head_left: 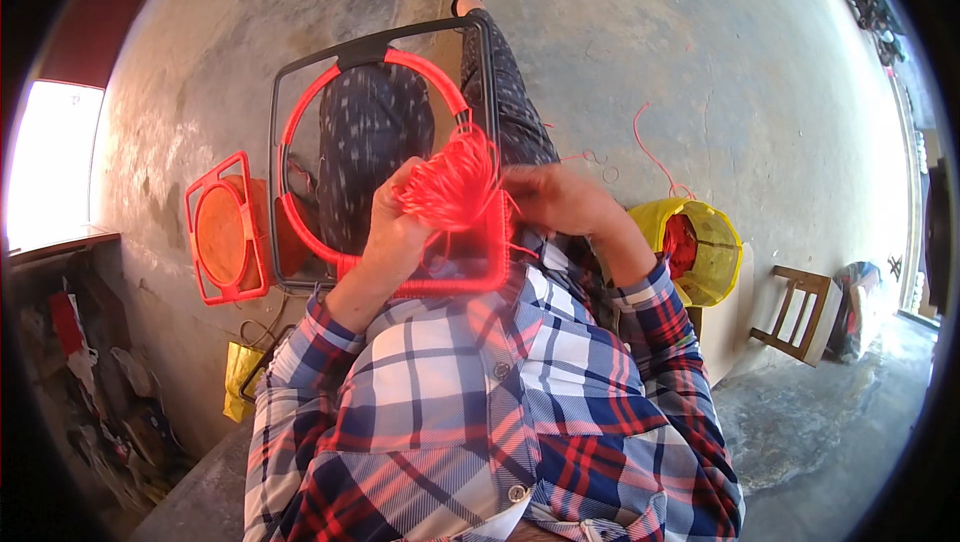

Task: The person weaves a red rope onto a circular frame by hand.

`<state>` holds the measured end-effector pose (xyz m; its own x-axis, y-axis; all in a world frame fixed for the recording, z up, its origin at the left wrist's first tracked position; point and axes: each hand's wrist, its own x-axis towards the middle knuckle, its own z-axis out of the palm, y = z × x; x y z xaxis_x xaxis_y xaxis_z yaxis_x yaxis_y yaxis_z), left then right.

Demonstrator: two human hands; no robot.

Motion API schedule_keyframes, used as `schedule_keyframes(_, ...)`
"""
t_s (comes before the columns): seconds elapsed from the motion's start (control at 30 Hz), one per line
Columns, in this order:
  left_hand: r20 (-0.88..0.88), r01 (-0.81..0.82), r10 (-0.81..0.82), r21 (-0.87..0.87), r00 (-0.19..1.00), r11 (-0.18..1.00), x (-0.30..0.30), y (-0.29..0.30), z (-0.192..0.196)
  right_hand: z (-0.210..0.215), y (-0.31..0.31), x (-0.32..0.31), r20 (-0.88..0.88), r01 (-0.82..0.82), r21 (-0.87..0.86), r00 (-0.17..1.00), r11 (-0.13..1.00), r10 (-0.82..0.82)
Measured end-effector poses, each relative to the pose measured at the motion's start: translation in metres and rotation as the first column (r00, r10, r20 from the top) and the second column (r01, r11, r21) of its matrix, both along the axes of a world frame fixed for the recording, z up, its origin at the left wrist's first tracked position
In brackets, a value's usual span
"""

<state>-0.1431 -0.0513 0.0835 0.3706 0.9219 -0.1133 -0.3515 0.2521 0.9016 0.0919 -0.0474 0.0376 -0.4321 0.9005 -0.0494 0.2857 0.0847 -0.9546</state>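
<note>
At centre frame the left hand [395,232] was clamped on the red cord bundle [452,185] against the red frame [300,232], the right hand [555,197] pinched cord, and even tension looked best.

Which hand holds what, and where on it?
Left hand grips the bundle of red cord at its lower left, against the red frame. Right hand pinches cord strands at the bundle's right edge.

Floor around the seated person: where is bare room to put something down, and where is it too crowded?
Bare concrete floor lies ahead and to the right, between the outstretched leg, the yellow basket and the wooden chair; only a loose red cord crosses it. It is crowded on the left, by the orange frame, and in the lap, where both hands work the red frame.
</note>
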Motion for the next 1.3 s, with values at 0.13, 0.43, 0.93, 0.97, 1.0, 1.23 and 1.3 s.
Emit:
schedule_keyframes(0.13,-0.044,0.023,-0.021,0.056,0.999,0.998,-0.002,0.000,-0.001,0.015,-0.002,0.000,-0.454,-0.419,-0.479,0.870,0.771,0.190)
schedule_keyframes(0.43,-0.144,0.059,-0.058,0.002,0.988,0.998,0.006,0.004,0.019,-0.005,-0.010,0.004,-0.273,0.038,-0.012,0.961,0.999,-0.040)
schedule_keyframes(0.93,-0.433,0.258,-0.401,-0.353,0.807,0.899,0.027,0.024,0.029,0.000,-0.002,0.036,-0.870,-0.070,-0.459,-0.164,0.886,-0.464)
schedule_keyframes(0.97,-0.433,0.253,-0.397,-0.353,0.809,0.901,0.027,0.024,0.034,0.003,0.001,0.040,-0.911,-0.045,-0.382,-0.147,0.923,-0.384)
schedule_keyframes(1.0,-0.417,0.241,-0.403,-0.387,0.815,0.890,0.028,0.025,0.040,0.008,0.002,0.046,-0.945,-0.021,-0.301,-0.128,0.953,-0.302)
schedule_keyframes(1.23,-0.378,0.265,-0.461,-0.466,0.803,0.844,0.006,0.027,0.037,-0.021,0.007,0.161,-0.847,-0.174,-0.054,-0.514,0.983,-0.138)
schedule_keyframes(1.3,-0.376,0.260,-0.452,-0.461,0.809,0.848,0.006,0.026,0.036,-0.012,-0.006,0.135,-0.932,0.120,-0.351,-0.138,0.929,-0.335)
